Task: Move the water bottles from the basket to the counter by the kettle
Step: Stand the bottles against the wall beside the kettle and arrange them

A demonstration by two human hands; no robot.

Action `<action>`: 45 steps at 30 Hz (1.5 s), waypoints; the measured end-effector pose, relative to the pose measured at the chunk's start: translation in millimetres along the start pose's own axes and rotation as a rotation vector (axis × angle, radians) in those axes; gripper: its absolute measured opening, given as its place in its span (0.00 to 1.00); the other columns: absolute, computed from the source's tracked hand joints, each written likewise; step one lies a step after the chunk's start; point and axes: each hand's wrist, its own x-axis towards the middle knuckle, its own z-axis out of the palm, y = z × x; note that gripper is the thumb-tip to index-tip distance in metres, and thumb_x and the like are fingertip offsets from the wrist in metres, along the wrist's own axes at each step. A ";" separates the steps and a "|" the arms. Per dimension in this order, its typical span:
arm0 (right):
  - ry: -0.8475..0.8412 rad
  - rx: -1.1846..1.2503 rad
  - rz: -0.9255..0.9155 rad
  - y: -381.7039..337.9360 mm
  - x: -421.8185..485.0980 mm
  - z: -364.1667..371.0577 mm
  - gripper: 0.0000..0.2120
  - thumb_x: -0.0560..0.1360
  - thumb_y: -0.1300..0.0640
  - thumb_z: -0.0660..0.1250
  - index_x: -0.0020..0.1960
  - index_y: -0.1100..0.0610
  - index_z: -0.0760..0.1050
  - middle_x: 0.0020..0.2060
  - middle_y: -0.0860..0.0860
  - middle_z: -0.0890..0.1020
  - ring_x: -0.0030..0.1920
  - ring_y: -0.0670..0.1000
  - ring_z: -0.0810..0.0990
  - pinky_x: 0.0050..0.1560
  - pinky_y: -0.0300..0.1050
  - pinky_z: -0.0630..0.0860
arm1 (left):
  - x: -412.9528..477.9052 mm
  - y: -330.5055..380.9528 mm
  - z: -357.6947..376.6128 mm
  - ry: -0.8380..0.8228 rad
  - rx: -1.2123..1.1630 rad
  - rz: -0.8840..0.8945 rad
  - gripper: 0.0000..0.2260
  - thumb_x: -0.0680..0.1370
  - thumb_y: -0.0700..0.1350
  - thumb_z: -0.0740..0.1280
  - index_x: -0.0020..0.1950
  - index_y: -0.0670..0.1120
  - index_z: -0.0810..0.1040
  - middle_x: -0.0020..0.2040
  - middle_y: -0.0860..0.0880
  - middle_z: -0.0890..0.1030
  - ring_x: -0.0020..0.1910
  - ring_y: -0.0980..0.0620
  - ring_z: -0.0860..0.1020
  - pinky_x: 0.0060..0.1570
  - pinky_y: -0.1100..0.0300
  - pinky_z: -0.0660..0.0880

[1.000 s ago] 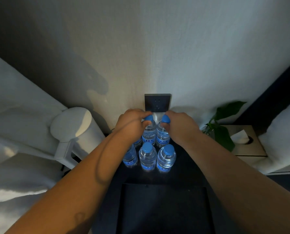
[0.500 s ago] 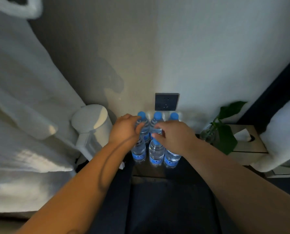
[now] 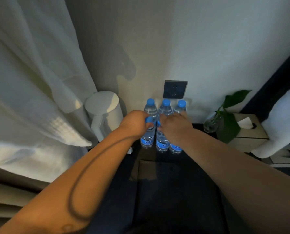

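Note:
Several clear water bottles with blue caps stand in two rows on the dark counter (image 3: 147, 157), right of the white kettle (image 3: 105, 112). The back row (image 3: 165, 107) stands free against the wall. My left hand (image 3: 135, 124) is curled around the cap and neck of the front left bottle (image 3: 147, 139). My right hand (image 3: 174, 128) lies over the tops of the front middle bottle (image 3: 161, 142) and front right bottle (image 3: 175, 148), thumb at the middle cap, fingertips touching a back bottle. The dark basket (image 3: 157, 162) sits just in front of the bottles; its inside is too dark to read.
A dark wall socket (image 3: 175, 89) is above the bottles. White fabric (image 3: 31, 81) hangs at the left, close to the kettle. A glass vase with a green plant (image 3: 228, 125) and a tissue box (image 3: 249, 132) stand to the right, with a white cushion (image 3: 283, 115) beyond.
Both hands have drawn back from the caps of the back-row bottles to the front row. The back row now stands free, and the view has shifted left.

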 end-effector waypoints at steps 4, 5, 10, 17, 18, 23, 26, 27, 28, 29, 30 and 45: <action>-0.003 -0.002 -0.003 0.8 1.9 -0.5 0.16 0.83 0.42 0.62 0.60 0.54 0.70 0.38 0.49 0.73 0.47 0.56 0.79 0.55 0.57 0.69 | -0.8 10.3 -4.3 -0.025 0.008 -0.004 0.11 0.81 0.49 0.69 0.59 0.43 0.82 0.49 0.42 0.82 0.48 0.44 0.80 0.48 0.51 0.76; 0.003 -0.003 -0.001 0.6 1.9 -0.2 0.15 0.83 0.42 0.62 0.59 0.53 0.70 0.38 0.49 0.73 0.48 0.56 0.80 0.57 0.58 0.69 | -0.5 11.4 -5.0 -0.027 0.012 -0.003 0.11 0.81 0.48 0.69 0.60 0.43 0.82 0.50 0.42 0.82 0.49 0.44 0.80 0.49 0.51 0.77; -0.017 0.011 0.029 4.3 0.8 4.3 0.16 0.83 0.41 0.60 0.62 0.53 0.69 0.40 0.50 0.80 0.50 0.57 0.82 0.62 0.57 0.66 | 0.1 8.6 -7.9 -0.058 0.038 0.002 0.10 0.81 0.45 0.69 0.61 0.44 0.81 0.53 0.43 0.82 0.52 0.44 0.80 0.48 0.55 0.73; -0.051 0.044 0.070 5.1 3.2 6.4 0.17 0.83 0.40 0.59 0.64 0.51 0.69 0.48 0.49 0.84 0.54 0.57 0.81 0.63 0.57 0.65 | 5.1 15.9 -12.1 -0.149 0.201 0.085 0.25 0.78 0.36 0.68 0.75 0.51 0.74 0.63 0.42 0.78 0.59 0.42 0.77 0.52 0.56 0.70; -0.050 0.041 0.068 5.1 3.6 6.6 0.17 0.84 0.40 0.58 0.64 0.51 0.68 0.47 0.49 0.84 0.53 0.56 0.81 0.63 0.57 0.65 | 5.5 16.5 -12.3 -0.147 0.208 0.091 0.26 0.78 0.36 0.68 0.75 0.51 0.73 0.63 0.42 0.77 0.59 0.42 0.77 0.52 0.56 0.70; -0.044 0.041 0.064 7.2 3.0 7.2 0.15 0.84 0.41 0.58 0.62 0.51 0.68 0.39 0.47 0.77 0.49 0.56 0.80 0.60 0.57 0.66 | 3.1 15.4 -11.3 -0.072 0.144 -0.020 0.14 0.81 0.49 0.68 0.63 0.44 0.80 0.54 0.42 0.81 0.52 0.43 0.79 0.48 0.54 0.74; -0.045 0.037 0.072 6.5 4.1 7.1 0.14 0.83 0.40 0.59 0.58 0.50 0.67 0.41 0.49 0.79 0.48 0.56 0.80 0.61 0.58 0.66 | 3.8 14.3 -7.7 -0.045 0.102 -0.083 0.10 0.81 0.48 0.68 0.53 0.42 0.82 0.48 0.42 0.81 0.46 0.45 0.80 0.45 0.54 0.75; -0.044 0.036 0.074 6.5 4.2 7.5 0.14 0.83 0.40 0.59 0.57 0.50 0.67 0.41 0.49 0.79 0.48 0.56 0.80 0.62 0.58 0.65 | 4.3 14.9 -7.0 -0.048 0.108 -0.090 0.09 0.81 0.48 0.68 0.52 0.42 0.81 0.47 0.43 0.81 0.45 0.45 0.79 0.44 0.54 0.74; -0.045 0.032 0.075 6.4 4.4 7.6 0.14 0.83 0.40 0.59 0.56 0.50 0.66 0.40 0.48 0.79 0.48 0.56 0.80 0.63 0.59 0.65 | 4.6 15.7 -6.9 -0.054 0.120 -0.090 0.07 0.81 0.47 0.68 0.51 0.43 0.81 0.46 0.43 0.80 0.45 0.46 0.78 0.42 0.55 0.73; -0.045 0.030 0.075 6.4 4.3 8.1 0.14 0.83 0.40 0.59 0.55 0.50 0.65 0.40 0.48 0.78 0.48 0.55 0.79 0.63 0.58 0.65 | 4.8 16.3 -7.2 -0.059 0.131 -0.084 0.06 0.81 0.46 0.68 0.50 0.44 0.80 0.46 0.44 0.79 0.44 0.46 0.78 0.42 0.56 0.71; -0.043 0.033 0.077 6.2 4.5 8.2 0.13 0.83 0.40 0.59 0.55 0.50 0.65 0.40 0.48 0.78 0.48 0.55 0.79 0.62 0.58 0.65 | 5.2 16.3 -7.8 -0.060 0.141 -0.073 0.05 0.80 0.46 0.69 0.49 0.45 0.79 0.46 0.44 0.79 0.44 0.46 0.77 0.42 0.56 0.70; -0.047 0.046 0.082 4.8 8.0 7.0 0.17 0.83 0.40 0.60 0.62 0.52 0.70 0.34 0.45 0.72 0.47 0.54 0.78 0.63 0.57 0.65 | 7.0 10.9 -7.5 -0.017 0.168 0.014 0.11 0.80 0.50 0.70 0.57 0.45 0.79 0.52 0.43 0.81 0.47 0.46 0.77 0.43 0.55 0.72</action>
